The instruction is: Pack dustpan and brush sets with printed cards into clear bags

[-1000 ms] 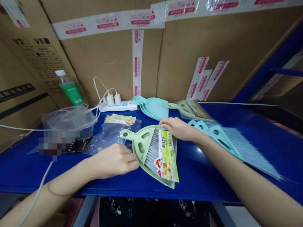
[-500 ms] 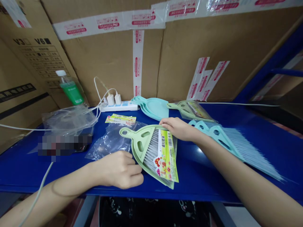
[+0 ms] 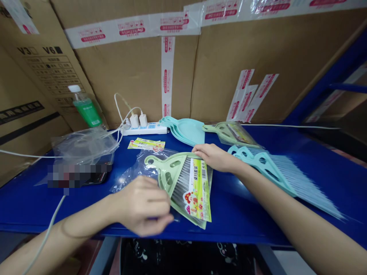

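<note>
A light green dustpan [image 3: 169, 179] lies tilted on the blue table with a grey-bristled brush [image 3: 183, 177] nested in it. A yellow-green printed label card [image 3: 197, 191] rests over the bristles. My right hand [image 3: 210, 156] grips the far rim of the dustpan, fingertips over the edge. My left hand [image 3: 146, 208] is curled closed in front of the dustpan's left side, slightly blurred; whatever its fingers hold, if anything, is hidden. Just behind the left hand, a crumpled clear plastic bag [image 3: 129, 172] lies partly under the dustpan handle.
Stacked turquoise dustpans [image 3: 187, 130], a bagged green dustpan set [image 3: 229, 133] and turquoise brushes [image 3: 269, 172] lie behind and right. Label cards [image 3: 146, 144], a power strip [image 3: 155, 129], clear bags [image 3: 86, 147] and a green-labelled bottle [image 3: 87, 109] stand left, before cardboard boxes [image 3: 129, 76].
The dustpan's wide end and its label card have shifted slightly left. My left hand has turned and risen a little, and the clear bag's left edge has drawn rightward.
</note>
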